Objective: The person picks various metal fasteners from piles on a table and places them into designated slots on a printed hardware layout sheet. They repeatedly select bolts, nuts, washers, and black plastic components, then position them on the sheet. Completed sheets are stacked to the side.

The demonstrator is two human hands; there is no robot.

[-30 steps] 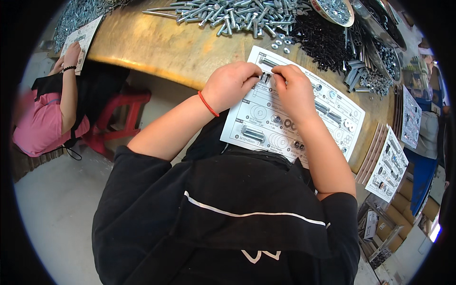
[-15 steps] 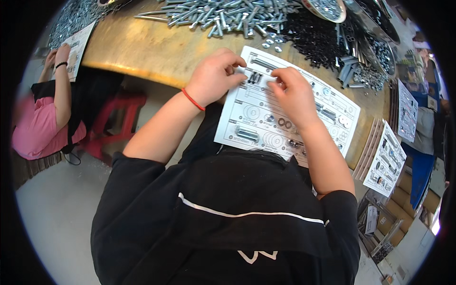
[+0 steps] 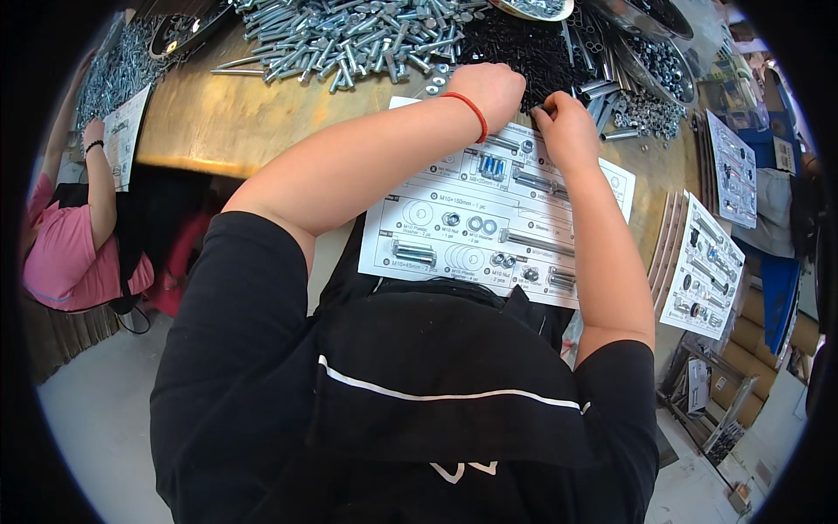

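Note:
My left hand (image 3: 491, 93), with a red band at the wrist, reaches to the near edge of a pile of small black parts (image 3: 546, 54). Its fingers curl under and what they grip is hidden. Beside it my right hand (image 3: 569, 131) pinches its thumb and fingertips together at the same pile; anything between them is too small to make out. Under both forearms lies a white printed sheet (image 3: 400, 194) with part drawings. Bolts, washers and nuts show on it, among them a short thick bolt group (image 3: 412, 251) near its lower left.
A heap of silver bolts (image 3: 349, 44) covers the back of the wooden table (image 3: 196, 131). Metal sleeves and nuts (image 3: 642, 118) lie at right, by steel bowls (image 3: 668, 70). Stacked boards with a packed sheet (image 3: 705, 266) stand right. A co-worker in pink (image 3: 74, 253) sits at left.
Both hands have left the small black parts on the upper sheet and moved away from me to the black pile. My left hand has crossed rightward. The view has shifted slightly.

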